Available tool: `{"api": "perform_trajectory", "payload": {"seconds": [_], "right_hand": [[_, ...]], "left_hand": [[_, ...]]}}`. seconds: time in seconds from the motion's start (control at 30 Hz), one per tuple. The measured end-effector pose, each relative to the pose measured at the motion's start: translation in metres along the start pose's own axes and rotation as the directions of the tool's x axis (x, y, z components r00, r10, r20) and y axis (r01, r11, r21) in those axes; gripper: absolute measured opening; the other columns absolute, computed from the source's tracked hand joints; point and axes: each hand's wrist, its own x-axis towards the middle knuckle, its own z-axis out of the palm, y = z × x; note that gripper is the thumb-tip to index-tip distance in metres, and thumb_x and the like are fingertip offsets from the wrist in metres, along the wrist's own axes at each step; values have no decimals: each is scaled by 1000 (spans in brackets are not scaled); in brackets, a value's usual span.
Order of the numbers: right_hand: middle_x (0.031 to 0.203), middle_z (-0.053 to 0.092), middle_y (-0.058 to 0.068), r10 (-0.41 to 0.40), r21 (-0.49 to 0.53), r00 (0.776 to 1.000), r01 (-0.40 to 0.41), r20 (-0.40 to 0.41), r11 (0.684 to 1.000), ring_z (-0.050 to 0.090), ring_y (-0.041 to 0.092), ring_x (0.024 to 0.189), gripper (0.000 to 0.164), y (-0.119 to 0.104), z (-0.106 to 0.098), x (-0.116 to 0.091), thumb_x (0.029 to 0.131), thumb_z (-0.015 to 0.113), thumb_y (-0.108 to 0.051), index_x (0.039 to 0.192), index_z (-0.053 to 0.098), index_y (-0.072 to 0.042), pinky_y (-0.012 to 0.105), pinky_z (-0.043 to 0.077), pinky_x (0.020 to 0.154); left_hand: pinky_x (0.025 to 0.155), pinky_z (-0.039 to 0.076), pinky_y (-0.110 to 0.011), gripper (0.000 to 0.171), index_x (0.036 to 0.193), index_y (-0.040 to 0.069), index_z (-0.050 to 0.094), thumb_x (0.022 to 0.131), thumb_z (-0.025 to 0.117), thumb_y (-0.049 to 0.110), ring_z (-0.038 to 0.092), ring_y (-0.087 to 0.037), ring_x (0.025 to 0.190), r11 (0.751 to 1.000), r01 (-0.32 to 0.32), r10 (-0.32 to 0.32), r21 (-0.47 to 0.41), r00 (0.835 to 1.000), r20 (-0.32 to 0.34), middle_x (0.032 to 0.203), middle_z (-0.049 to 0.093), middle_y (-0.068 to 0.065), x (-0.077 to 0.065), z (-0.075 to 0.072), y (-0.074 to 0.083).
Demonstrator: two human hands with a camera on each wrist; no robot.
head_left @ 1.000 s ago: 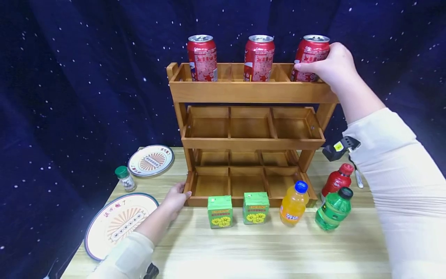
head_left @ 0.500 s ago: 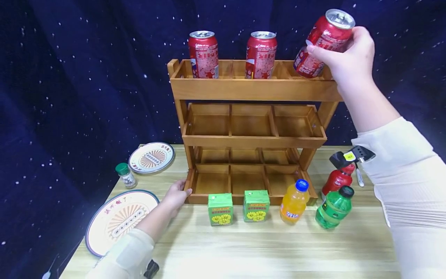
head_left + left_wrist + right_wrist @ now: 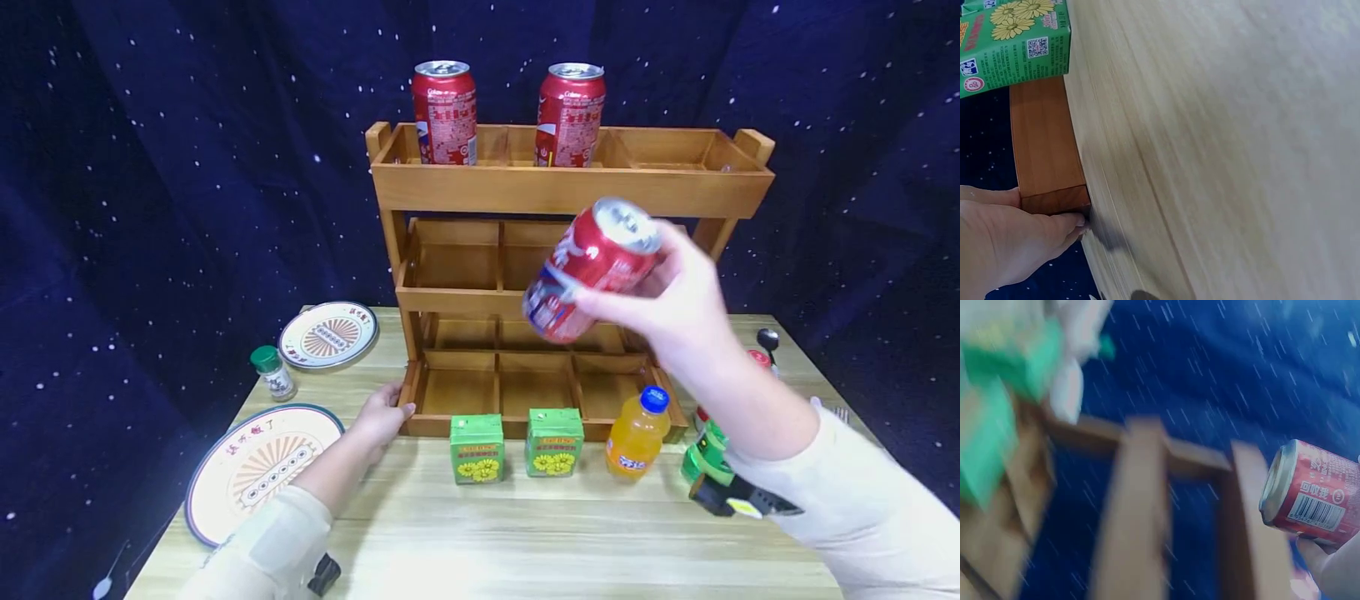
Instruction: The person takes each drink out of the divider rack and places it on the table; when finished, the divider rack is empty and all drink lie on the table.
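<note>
My right hand (image 3: 675,308) holds a red soda can (image 3: 592,267) in the air, tilted, in front of the wooden rack (image 3: 570,193). In the right wrist view the can (image 3: 1319,494) shows its barcode side and base, with the thumb along it. At the rack's lower left corner, my left hand (image 3: 382,421) grips the end of the bottom tray; the left wrist view shows fingers on both sides of that wooden end (image 3: 1054,162). Two more red cans, a left one (image 3: 446,117) and a middle one (image 3: 572,117), stand upright in the top tray.
Two green drink cartons (image 3: 477,450) (image 3: 555,443) and an orange juice bottle (image 3: 637,433) stand before the rack. A green bottle (image 3: 708,454) is partly hidden by the right forearm. Plates (image 3: 330,335) (image 3: 262,471) and a green-capped shaker (image 3: 273,375) lie left.
The right hand has lifted the right-hand can out of the top tray and brought it down and leftward, in front of the rack. The left hand stays at the corner.
</note>
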Motion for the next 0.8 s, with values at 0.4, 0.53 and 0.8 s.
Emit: {"api": "perform_trajectory", "payload": {"seconds": [0.4,0.53,0.8], "right_hand": [[103,58,-7,215,-233,865,-118,453,965,57,10,94,65,132,98,-93,55,85,-23,107,48,-19,29,46,84],[102,56,-14,243,-314,846,-95,475,945,55,4,95,66,156,121,-110,55,85,-31,107,45,-26,26,44,87],[101,54,-13,301,-434,856,-101,420,895,52,5,94,69,179,148,-118,57,82,-37,112,42,-23,28,45,83]], "left_hand": [[99,32,-43,52,133,-8,28,85,49,-5,37,-37,119,998,-28,30,49,999,-28,132,36,-27,3,0,-4],[98,33,-44,52,133,-7,29,86,49,-3,38,-37,119,998,-19,21,58,999,-32,132,37,-27,4,-1,-3],[95,37,-44,52,133,-8,27,87,49,-2,39,-39,117,999,6,-5,41,1000,-9,133,35,-27,2,-3,0]]}}
